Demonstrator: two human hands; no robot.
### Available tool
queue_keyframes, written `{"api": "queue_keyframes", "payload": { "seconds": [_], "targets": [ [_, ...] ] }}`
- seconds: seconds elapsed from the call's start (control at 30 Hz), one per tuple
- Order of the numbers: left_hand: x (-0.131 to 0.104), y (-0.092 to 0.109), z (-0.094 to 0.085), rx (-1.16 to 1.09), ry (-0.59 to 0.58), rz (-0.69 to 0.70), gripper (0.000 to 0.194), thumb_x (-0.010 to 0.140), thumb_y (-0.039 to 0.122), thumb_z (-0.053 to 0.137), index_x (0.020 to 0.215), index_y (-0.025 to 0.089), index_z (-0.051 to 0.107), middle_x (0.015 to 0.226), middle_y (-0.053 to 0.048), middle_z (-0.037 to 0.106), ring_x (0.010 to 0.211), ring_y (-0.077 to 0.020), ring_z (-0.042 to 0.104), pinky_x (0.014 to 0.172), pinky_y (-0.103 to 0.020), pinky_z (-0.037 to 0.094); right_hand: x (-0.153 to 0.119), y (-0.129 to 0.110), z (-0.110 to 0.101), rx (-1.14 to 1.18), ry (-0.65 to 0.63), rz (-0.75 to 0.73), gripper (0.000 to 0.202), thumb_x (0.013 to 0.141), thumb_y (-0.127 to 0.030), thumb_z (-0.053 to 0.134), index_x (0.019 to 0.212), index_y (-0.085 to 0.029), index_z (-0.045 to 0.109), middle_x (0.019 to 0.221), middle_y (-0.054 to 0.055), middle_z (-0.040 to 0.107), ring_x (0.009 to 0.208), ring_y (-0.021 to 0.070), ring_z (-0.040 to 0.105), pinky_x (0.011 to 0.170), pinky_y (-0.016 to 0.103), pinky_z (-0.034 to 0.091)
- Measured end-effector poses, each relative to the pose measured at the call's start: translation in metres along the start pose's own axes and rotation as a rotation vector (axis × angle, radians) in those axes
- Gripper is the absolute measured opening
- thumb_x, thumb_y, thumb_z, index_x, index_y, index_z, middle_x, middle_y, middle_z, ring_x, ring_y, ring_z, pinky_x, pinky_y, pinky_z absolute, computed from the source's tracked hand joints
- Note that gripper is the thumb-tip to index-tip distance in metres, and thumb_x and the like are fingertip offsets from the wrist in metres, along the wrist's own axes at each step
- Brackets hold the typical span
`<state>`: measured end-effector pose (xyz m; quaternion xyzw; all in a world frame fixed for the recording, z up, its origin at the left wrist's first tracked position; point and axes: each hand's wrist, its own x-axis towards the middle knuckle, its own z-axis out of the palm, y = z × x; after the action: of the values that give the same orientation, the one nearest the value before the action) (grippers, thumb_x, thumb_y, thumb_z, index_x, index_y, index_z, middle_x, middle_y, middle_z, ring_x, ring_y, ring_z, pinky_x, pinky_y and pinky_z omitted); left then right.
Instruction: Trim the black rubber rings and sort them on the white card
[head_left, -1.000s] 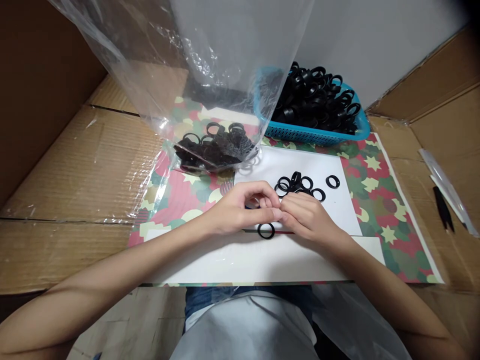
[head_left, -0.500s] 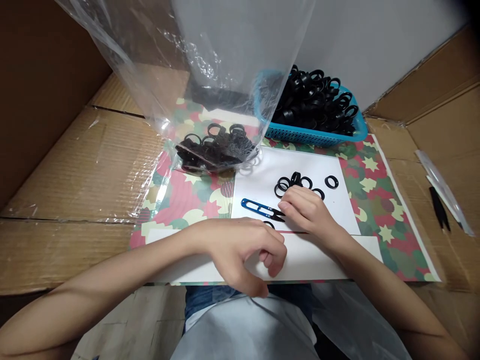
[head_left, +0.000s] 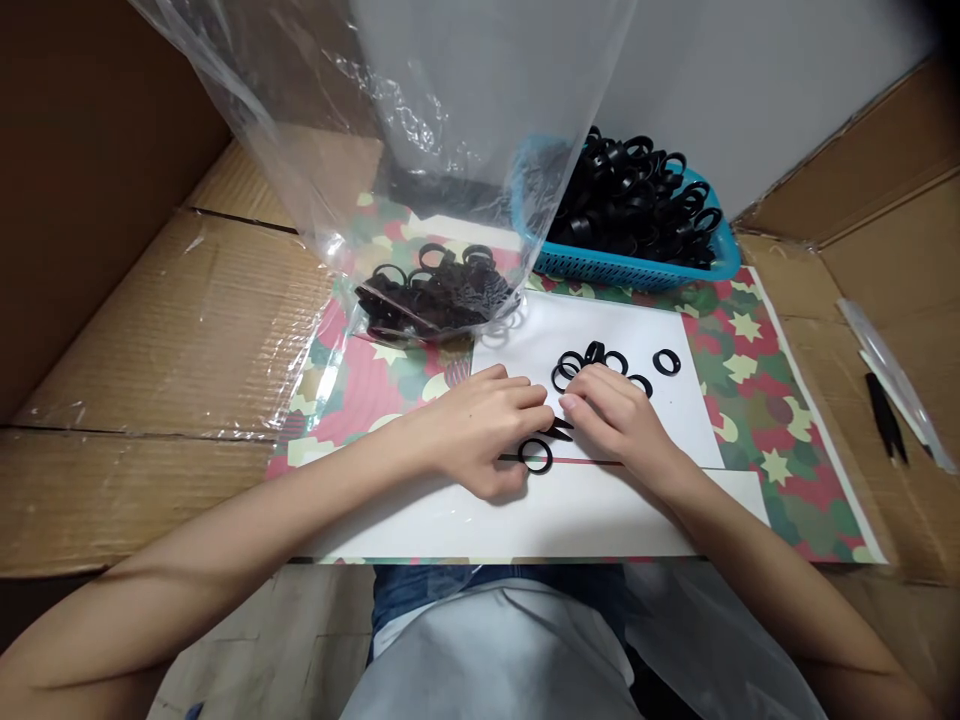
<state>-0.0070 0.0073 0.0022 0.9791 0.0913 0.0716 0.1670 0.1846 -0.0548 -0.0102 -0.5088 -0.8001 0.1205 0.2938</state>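
My left hand (head_left: 491, 430) reaches over the handles of the thread snips and hides them; only the dark snip blades (head_left: 559, 430) show past its fingertips. Its thumb and bent fingers are apart, with a black ring (head_left: 535, 472) lying at the thumb tip. My right hand (head_left: 619, 410) rests on the white sheet, thumb and fingers closed together. Anything small between them is hidden. Just beyond its knuckles sits a cluster of black rings (head_left: 571, 365), and one more black ring (head_left: 666, 362) lies apart to the right.
At the back stands a blue basket (head_left: 637, 272) heaped with black rings. A clear plastic bag (head_left: 450, 200) with black rings inside hangs at left. Tweezers (head_left: 886, 420) lie on the cardboard at right. Beneath the white sheet (head_left: 645, 520) is a patterned mat (head_left: 780, 430).
My left hand has moved forward from the near edge, now covering the snips' handles and exposing the ring beside them. My right hand has stayed almost still.
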Motion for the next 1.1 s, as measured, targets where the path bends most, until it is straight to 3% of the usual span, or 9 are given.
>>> {"api": "queue_keyframes", "payload": {
  "seconds": [0.27, 0.5, 0.7, 0.9, 1.1],
  "targets": [
    [0.002, 0.002, 0.006, -0.048, -0.032, -0.022, 0.021, 0.066, 0.025, 0.053, 0.084, 0.016, 0.058, 0.079, -0.005, 0.057, 0.073, -0.0205, 0.053, 0.064, -0.034, 0.037, 0.001, 0.0, -0.003, 0.024, 0.035, 0.033, 0.019, 0.091, -0.021, 0.042, 0.071, -0.021, 0.044, 0.067, 0.002, 0.051, 0.067, 0.0163, 0.048, 0.063, 0.031, 0.038],
    [0.002, -0.001, -0.004, -0.699, 0.167, -0.122, 0.015, 0.068, 0.024, 0.06, 0.079, 0.014, 0.057, 0.075, -0.001, 0.056, 0.069, -0.0127, 0.05, 0.064, -0.024, 0.041, -0.006, 0.0, -0.008, 0.276, 0.069, -0.037, 0.014, 0.091, -0.022, 0.042, 0.082, -0.021, 0.053, 0.074, 0.004, 0.056, 0.071, 0.0173, 0.053, 0.064, 0.032, 0.042],
    [0.003, -0.001, -0.011, -1.055, 0.179, -0.213, 0.016, 0.069, 0.025, 0.064, 0.078, 0.013, 0.06, 0.069, -0.001, 0.056, 0.068, -0.0113, 0.049, 0.064, -0.024, 0.042, -0.009, 0.001, -0.011, 0.382, 0.033, -0.199, 0.01, 0.088, -0.027, 0.048, 0.095, -0.023, 0.054, 0.076, 0.002, 0.06, 0.068, 0.0171, 0.055, 0.064, 0.034, 0.043],
    [0.003, -0.003, -0.005, -1.126, 0.197, -0.226, 0.02, 0.071, 0.03, 0.064, 0.078, 0.012, 0.063, 0.068, -0.002, 0.06, 0.063, -0.0114, 0.051, 0.059, -0.024, 0.041, -0.007, 0.0, -0.01, 0.339, 0.103, -0.256, 0.013, 0.083, -0.019, 0.054, 0.095, -0.024, 0.055, 0.072, 0.001, 0.061, 0.065, 0.0173, 0.056, 0.059, 0.034, 0.042],
    [0.002, 0.001, -0.007, -1.009, 0.344, -0.198, 0.02, 0.07, 0.03, 0.064, 0.08, 0.013, 0.062, 0.071, -0.002, 0.059, 0.065, -0.0112, 0.051, 0.061, -0.023, 0.043, -0.009, 0.002, -0.01, 0.345, 0.16, -0.235, 0.013, 0.081, -0.017, 0.055, 0.091, -0.023, 0.056, 0.07, 0.002, 0.061, 0.065, 0.0175, 0.056, 0.059, 0.034, 0.043]
  ]
}}
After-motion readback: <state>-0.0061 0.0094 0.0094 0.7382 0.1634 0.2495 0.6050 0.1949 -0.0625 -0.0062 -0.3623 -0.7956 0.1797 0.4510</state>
